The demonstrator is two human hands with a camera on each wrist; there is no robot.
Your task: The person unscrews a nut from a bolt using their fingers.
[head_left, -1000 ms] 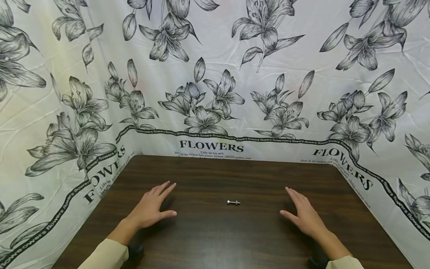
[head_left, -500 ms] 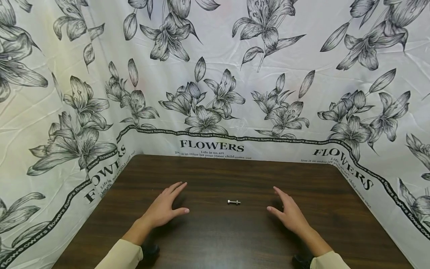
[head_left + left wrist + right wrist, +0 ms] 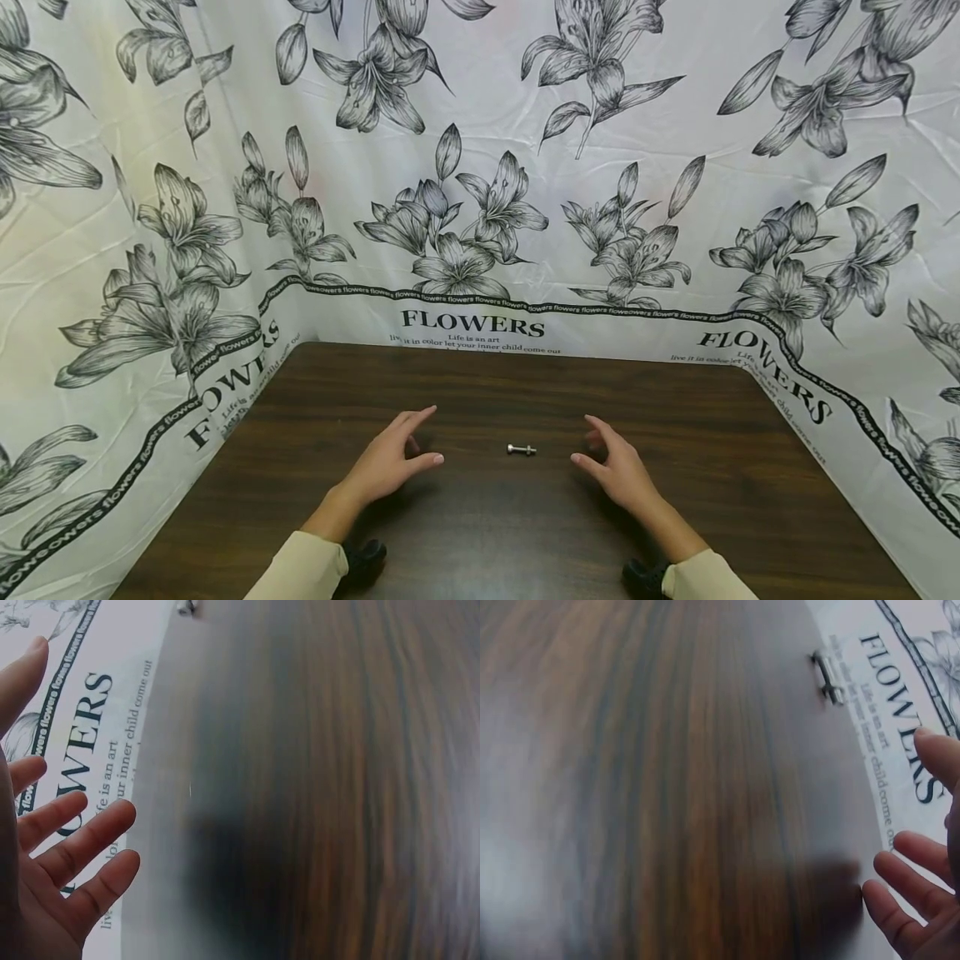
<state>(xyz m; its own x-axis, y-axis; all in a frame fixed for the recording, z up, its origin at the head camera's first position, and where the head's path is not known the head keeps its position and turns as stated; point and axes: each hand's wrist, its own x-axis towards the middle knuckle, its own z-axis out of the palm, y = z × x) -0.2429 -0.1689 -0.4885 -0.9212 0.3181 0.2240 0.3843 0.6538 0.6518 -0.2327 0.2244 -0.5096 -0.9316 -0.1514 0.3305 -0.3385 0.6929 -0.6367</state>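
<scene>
Small metal bolt [image 3: 521, 450] lies on its side on the dark wood-grain tabletop [image 3: 480, 533], between left hand [image 3: 390, 458] and right hand [image 3: 621, 471], apart from both. Grip released on both hands — fingers loosely bent, thumbs pointing inward to the bolt. White flower-print cloth [image 3: 555, 258] stands behind the tabletop's far edge — "FLOWERS" lettering along its bottom.

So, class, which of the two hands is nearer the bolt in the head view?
The right hand: it leaves a visibly narrower gap to the bolt than the left hand on the opposite side.
</scene>
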